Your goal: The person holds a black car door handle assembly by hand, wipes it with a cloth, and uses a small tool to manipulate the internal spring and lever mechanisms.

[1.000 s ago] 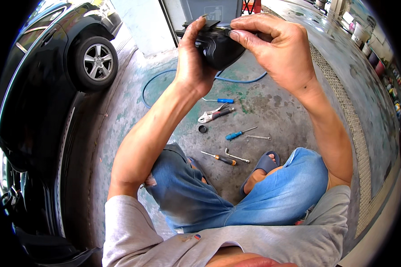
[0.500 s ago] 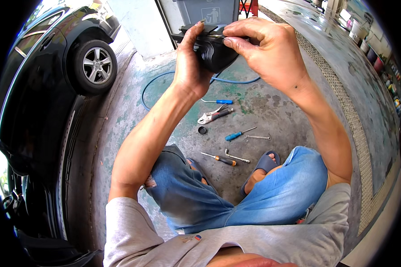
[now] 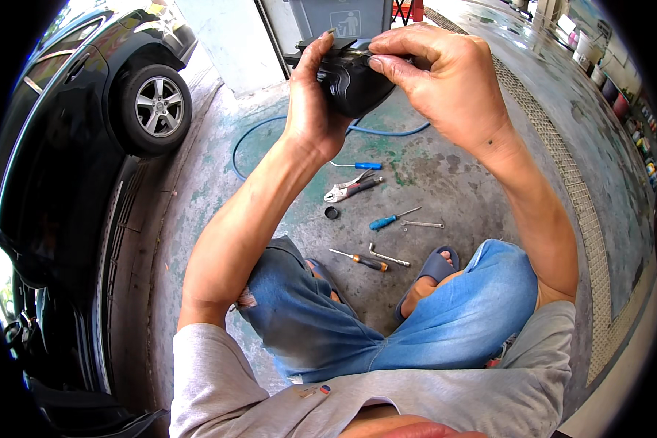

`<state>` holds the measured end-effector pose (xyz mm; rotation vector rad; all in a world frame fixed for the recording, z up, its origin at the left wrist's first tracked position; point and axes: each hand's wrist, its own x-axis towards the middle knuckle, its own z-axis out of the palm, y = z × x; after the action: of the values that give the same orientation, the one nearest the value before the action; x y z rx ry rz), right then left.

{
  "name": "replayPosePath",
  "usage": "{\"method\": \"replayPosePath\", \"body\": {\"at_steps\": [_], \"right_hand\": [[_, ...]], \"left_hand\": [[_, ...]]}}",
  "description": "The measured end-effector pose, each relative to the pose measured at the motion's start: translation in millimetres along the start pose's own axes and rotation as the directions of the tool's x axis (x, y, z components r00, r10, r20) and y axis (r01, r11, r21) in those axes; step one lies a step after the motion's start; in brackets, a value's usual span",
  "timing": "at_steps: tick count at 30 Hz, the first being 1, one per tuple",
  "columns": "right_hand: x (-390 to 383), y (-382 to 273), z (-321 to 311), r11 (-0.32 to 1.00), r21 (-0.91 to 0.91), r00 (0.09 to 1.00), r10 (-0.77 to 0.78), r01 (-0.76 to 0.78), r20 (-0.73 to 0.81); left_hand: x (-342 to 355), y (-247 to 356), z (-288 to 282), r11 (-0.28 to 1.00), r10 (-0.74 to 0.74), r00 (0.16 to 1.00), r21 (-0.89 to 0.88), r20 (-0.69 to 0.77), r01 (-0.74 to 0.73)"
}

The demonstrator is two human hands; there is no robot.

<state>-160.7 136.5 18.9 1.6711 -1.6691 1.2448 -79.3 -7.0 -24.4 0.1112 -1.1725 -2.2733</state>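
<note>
My left hand [image 3: 316, 109] is closed round a black moulded part [image 3: 354, 86] with a flat plate on top, held out high in front of me. My right hand [image 3: 445, 84] pinches at the part's upper right, its thumb and forefinger on something small that I cannot make out. Below them on the floor lie a blue-handled tool [image 3: 369, 166], locking pliers [image 3: 350, 190], a small black cap [image 3: 331, 212], a blue screwdriver [image 3: 382, 223], a combination wrench [image 3: 423, 224], a bent socket wrench [image 3: 387, 255] and an orange-and-black screwdriver [image 3: 369, 262].
A black car [image 3: 66, 160] stands close at my left. A blue hose [image 3: 405, 132] curves over the floor. A grey bin [image 3: 342, 16] stands by a white wall [image 3: 225, 40]. A drain grate [image 3: 518, 95] runs along the right, with buckets [image 3: 584, 47] beyond. My knees and sandals are below.
My hands and the black part have shifted slightly left since a second ago, with small movement of the right fingers at its top. The tools on the floor lie as before.
</note>
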Motion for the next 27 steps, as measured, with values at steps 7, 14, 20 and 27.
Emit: {"method": "replayPosePath", "body": {"at_steps": [7, 14, 20, 27], "right_hand": [[0.2, 2.2, 1.5, 1.0, -0.002, 1.0, -0.025, 0.025, 0.001], [1.6, -2.8, -1.5, 1.0, -0.002, 1.0, 0.0, 0.0, 0.016], [1.1, -4.4, -1.1, 0.999, 0.016, 0.999, 0.042, -0.042, 0.03], [2.2, -1.3, -1.3, 0.998, -0.021, 0.998, -0.059, 0.059, -0.021]], "left_hand": [[2.7, -0.7, -2.0, 0.999, -0.035, 0.999, -0.014, 0.013, 0.035], [3.9, -0.3, -3.8, 0.999, -0.05, 0.996, -0.013, 0.071, 0.051], [1.5, -0.5, -1.8, 0.998, -0.067, 0.994, 0.016, 0.082, 0.066], [1.3, 0.3, -1.3, 0.996, -0.088, 0.993, 0.018, 0.081, 0.087]]}}
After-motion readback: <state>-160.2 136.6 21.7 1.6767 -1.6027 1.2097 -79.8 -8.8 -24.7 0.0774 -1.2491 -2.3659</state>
